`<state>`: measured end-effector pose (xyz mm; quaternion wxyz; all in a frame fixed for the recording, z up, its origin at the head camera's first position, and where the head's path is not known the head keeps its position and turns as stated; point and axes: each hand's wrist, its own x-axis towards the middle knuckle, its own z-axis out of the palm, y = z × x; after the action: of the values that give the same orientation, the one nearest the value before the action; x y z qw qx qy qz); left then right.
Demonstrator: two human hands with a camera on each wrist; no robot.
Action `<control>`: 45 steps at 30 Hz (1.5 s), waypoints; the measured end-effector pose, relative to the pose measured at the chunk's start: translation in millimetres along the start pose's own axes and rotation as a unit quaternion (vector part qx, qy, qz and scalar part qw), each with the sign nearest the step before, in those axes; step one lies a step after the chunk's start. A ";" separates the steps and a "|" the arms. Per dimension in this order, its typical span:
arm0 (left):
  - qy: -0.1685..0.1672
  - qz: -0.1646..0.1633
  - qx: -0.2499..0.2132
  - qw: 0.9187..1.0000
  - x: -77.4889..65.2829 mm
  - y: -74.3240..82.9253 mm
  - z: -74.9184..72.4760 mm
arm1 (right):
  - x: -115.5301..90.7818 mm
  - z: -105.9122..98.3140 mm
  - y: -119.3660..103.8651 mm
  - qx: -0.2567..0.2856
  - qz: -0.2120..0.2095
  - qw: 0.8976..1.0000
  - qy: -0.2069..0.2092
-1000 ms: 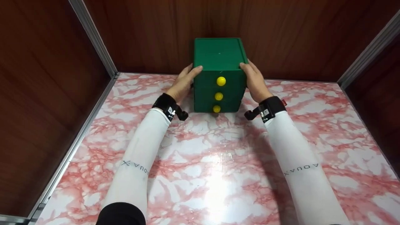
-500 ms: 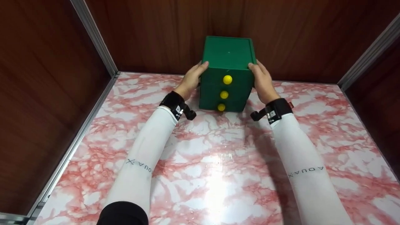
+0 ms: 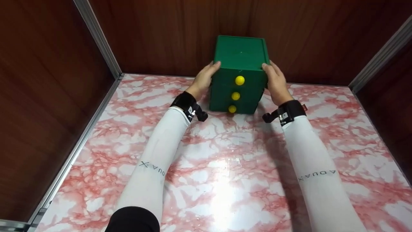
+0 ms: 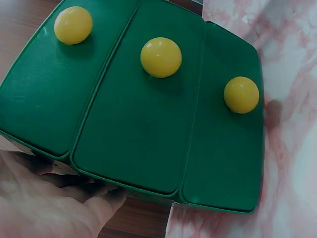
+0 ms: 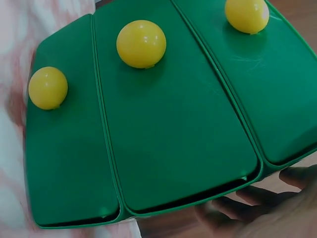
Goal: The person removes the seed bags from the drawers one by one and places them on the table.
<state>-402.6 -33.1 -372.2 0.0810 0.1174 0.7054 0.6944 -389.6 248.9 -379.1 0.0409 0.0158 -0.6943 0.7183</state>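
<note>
A green drawer cabinet (image 3: pixel 238 91) stands against the back wall, with three drawers and a round yellow knob (image 3: pixel 239 80) on each drawer front. My left hand (image 3: pixel 203 79) holds its left side, thumb at the top front corner and fingers along the side wall. On the opposite side my right hand (image 3: pixel 276 82) grips in the same way. Both wrist views show the drawers shut, with the fingers (image 4: pixel 106 201) of the left hand and the fingers (image 5: pixel 247 201) of the right hand partly hidden behind the cabinet's edges.
The table top (image 3: pixel 206 151) has a red and white marbled pattern. Brown wood-look panels (image 3: pixel 154 35) close off the back and both sides, framed by metal rails (image 3: pixel 96 42). Each wrist wears a black strap with a small camera (image 3: pixel 202 115).
The cabinet has shifted to the right along the back wall and turned slightly, with both hands on it throughout. Both arms moved right with it.
</note>
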 end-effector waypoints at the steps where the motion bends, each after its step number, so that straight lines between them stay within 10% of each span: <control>1: 0.000 -0.001 0.005 1.000 0.0 0.5 0.1 | 0.6 -0.2 0.4 0.000 0.003 1.000 0.001; 10: 0.022 -0.027 0.068 0.997 -0.2 14.4 -2.3 | 4.4 0.1 3.2 -0.005 0.006 1.000 0.015; 18: 0.007 -0.078 -0.065 0.995 0.7 20.6 -1.6 | -0.7 2.0 2.8 -0.092 0.015 0.995 0.026; 29: -0.001 -0.070 -0.057 0.996 -1.1 19.8 1.3 | -25.5 5.7 12.1 -0.167 -0.085 0.980 0.066; 45: 0.003 -0.036 -0.003 0.999 1.7 16.5 3.8 | -42.6 36.9 24.2 -0.232 -0.333 0.884 0.233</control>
<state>-402.3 -28.9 -355.7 0.1044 0.0892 0.7072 0.6936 -350.5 209.7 -405.3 0.4406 0.0682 -0.7658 0.4635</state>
